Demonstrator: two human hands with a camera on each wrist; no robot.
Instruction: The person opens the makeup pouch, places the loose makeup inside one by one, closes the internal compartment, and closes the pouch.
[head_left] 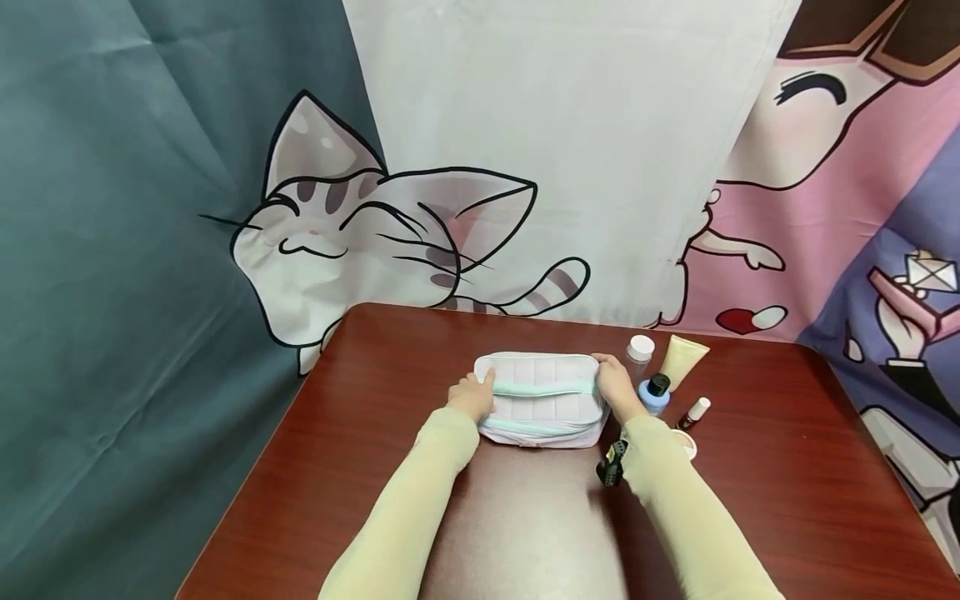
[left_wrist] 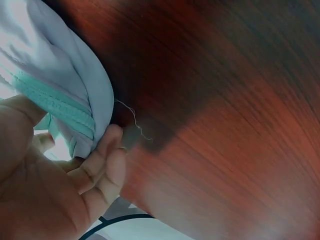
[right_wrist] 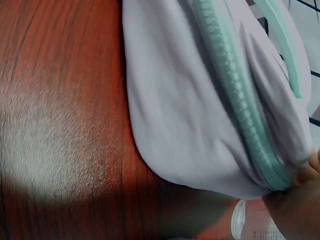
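Observation:
A pale lavender-white quilted zip pouch (head_left: 543, 410) sits on the table with a mint strap (head_left: 536, 390) across its top. My left hand (head_left: 472, 396) grips its left end, thumb on the upper side. In the left wrist view the fingers (left_wrist: 102, 172) curl round the pouch's end beside the mint trim (left_wrist: 52, 102), and a loose thread hangs from the fabric. My right hand (head_left: 618, 390) holds the right end near the far corner. The right wrist view shows the mint zipper (right_wrist: 232, 80) running closed along the side, with fingers (right_wrist: 310, 170) at its end.
Right of the pouch stand a clear bottle with a white cap (head_left: 641, 348), a cream tube (head_left: 683, 360) and a blue bottle with a black cap (head_left: 654, 398). A small dark red bottle (head_left: 690, 418) lies nearer; a round compact (head_left: 687, 446) is partly behind my right sleeve.

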